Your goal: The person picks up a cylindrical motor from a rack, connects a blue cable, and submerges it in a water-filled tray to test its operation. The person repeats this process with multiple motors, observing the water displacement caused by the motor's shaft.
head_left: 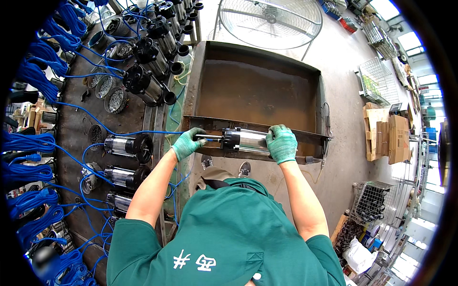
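Observation:
A submersible pump [253, 141] with a shiny steel body and a black collar lies sideways on the ledge at the near side of a water tank [312, 71]. My left hand [187, 143], in a green glove, is closed around the end of the metal rod [210, 137] on the pump's left. Over the right end of the steel body my gloved right hand [282, 144] is wrapped, hiding that end. A blue cable [143, 132] runs from the left bench to my left hand; whether it joins the pump there is hidden.
Several steel pumps [121, 145] with blue cables stand or lie on the dark bench [71, 119] at left, among bowls of small parts [116, 100]. Brown water fills the tank. Beyond it stands a large fan [271, 19]. Cardboard [398, 138] and wire baskets [374, 202] are at right.

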A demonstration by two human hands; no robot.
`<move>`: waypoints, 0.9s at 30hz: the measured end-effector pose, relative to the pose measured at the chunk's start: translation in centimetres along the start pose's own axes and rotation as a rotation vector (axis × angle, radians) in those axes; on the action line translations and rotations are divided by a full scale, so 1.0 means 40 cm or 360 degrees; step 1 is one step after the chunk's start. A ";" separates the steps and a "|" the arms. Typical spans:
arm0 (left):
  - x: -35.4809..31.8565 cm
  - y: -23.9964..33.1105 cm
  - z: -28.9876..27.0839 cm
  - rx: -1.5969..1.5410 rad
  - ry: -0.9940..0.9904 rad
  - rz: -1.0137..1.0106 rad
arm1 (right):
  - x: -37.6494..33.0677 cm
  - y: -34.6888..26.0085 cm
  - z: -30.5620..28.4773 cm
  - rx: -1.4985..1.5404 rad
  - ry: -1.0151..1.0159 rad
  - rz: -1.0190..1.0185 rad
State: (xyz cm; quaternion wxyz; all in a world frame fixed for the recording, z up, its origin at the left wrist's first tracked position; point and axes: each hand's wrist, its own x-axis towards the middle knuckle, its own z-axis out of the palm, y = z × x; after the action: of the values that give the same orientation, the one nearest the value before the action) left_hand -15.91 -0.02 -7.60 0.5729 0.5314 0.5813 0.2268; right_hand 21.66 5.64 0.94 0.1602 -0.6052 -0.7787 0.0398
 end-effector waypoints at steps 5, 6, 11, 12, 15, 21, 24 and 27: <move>-0.010 -0.024 -0.003 -0.0467 -0.0039 0.0129 | 0.001 -0.003 -0.003 0.0002 0.0004 -0.0016; -0.013 -0.010 -0.001 -0.0254 0.0055 0.0125 | 0.002 -0.003 -0.001 -0.0004 -0.0001 -0.0021; -0.009 0.004 -0.007 -0.0245 -0.0030 0.0009 | 0.002 0.000 0.003 -0.0004 -0.0004 -0.0022; -0.027 0.054 -0.003 -0.0410 -0.0040 -0.0004 | -0.003 0.007 0.003 -0.0008 0.0004 -0.0013; -0.035 0.056 -0.009 -0.0974 -0.0096 -0.0179 | -0.002 0.004 0.000 -0.0007 0.0002 -0.0009; -0.007 -0.010 -0.001 -0.1381 -0.0098 -0.0220 | 0.004 -0.001 0.006 0.0006 0.0013 -0.0030; -0.006 0.009 -0.001 -0.1171 -0.0061 -0.0195 | 0.002 0.000 0.008 0.0004 0.0008 -0.0017; -0.037 0.059 -0.010 -0.0910 -0.0163 -0.0149 | -0.003 -0.001 0.004 -0.0005 0.0004 0.0006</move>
State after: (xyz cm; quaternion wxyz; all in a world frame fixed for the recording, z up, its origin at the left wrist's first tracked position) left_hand -15.74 -0.41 -4.83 0.7378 0.3318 0.4881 0.3276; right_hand 21.61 5.53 0.79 0.1601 -0.6071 -0.7774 0.0380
